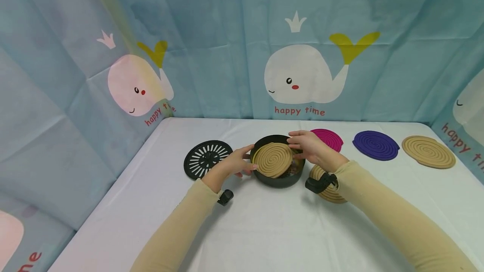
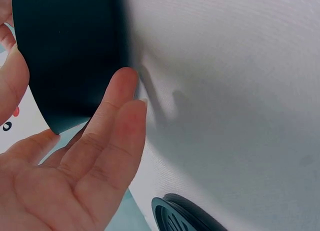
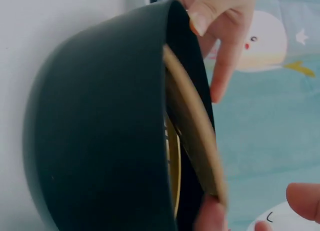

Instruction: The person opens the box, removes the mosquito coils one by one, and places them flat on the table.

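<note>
In the head view, a tan mosquito coil (image 1: 273, 159) lies tilted in the mouth of a round dark mosquito coil holder (image 1: 279, 182), its right side raised. My left hand (image 1: 232, 163) is at the holder's left side; in the left wrist view, straight fingers (image 2: 122, 123) lie along the outer wall and the thumb touches the rim. On the other side, my right hand (image 1: 310, 145) reaches over the rim. One blurred fingertip (image 3: 212, 215) touches the coil's raised edge, while the other visible fingers stand apart from it. A gold-coloured ring (image 3: 175, 171) shows inside the holder.
A black slotted lid (image 1: 193, 166) lies left of the holder. Under my right forearm is another tan coil (image 1: 330, 196). Farther right lie a magenta coil (image 1: 328, 138), a purple coil (image 1: 376, 145) and a tan coil (image 1: 429, 151) on the white-covered table (image 1: 283, 230).
</note>
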A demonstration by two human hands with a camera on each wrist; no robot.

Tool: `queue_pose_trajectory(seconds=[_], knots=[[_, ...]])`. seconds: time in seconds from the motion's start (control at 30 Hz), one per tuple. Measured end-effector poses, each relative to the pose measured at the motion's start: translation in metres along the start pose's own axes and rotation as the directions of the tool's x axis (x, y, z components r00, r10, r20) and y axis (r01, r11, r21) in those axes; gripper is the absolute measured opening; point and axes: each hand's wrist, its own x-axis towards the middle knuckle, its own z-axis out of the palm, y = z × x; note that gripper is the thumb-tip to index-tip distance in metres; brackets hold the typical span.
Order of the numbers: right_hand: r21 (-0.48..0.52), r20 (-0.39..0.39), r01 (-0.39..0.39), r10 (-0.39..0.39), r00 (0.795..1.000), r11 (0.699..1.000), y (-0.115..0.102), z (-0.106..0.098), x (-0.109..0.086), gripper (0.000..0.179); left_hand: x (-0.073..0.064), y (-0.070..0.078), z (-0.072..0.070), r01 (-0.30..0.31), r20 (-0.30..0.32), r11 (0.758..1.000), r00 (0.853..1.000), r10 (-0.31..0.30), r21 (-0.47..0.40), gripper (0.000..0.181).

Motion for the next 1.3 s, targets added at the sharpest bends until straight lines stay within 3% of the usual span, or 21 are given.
queue_pose_trajectory(seconds=[0.2, 0.47, 0.83, 1.03, 1.17, 1.3], knots=[[0.031, -0.019, 0.030, -0.029, 0.999, 0.999, 0.005, 0.003, -0.001, 0.057, 0.001, 0.000, 0.000, -0.002, 0.002, 1.000, 1.000, 0.002, -0.004, 0.078], [0.052, 0.097, 0.044, -0.049, 0.994, 0.998, 0.008, 0.009, 0.004, 0.060, 0.000, 0.000, 0.000, -0.006, 0.002, 1.000, 1.000, 0.006, -0.006, 0.078], [-0.058, 0.187, 0.029, -0.018, 0.982, 0.998, 0.017, 0.013, 0.007, 0.029, 0.000, -0.001, 0.000, -0.011, -0.003, 1.000, 1.000, 0.011, -0.015, 0.078], [-0.111, 0.245, 0.052, -0.024, 0.969, 0.992, 0.022, 0.012, 0.004, 0.042, 0.000, -0.002, 0.001, -0.006, -0.003, 1.000, 1.000, 0.006, -0.018, 0.079], [-0.091, 0.294, 0.053, -0.024, 0.956, 0.994, 0.025, 0.011, 0.002, 0.051, -0.001, -0.001, 0.001, -0.001, -0.009, 1.000, 1.000, 0.001, -0.019, 0.079], [-0.063, 0.296, 0.042, -0.021, 0.955, 0.997, 0.025, 0.009, 0.000, 0.054, 0.000, -0.001, 0.001, 0.002, -0.010, 1.000, 1.000, -0.002, -0.021, 0.079]])
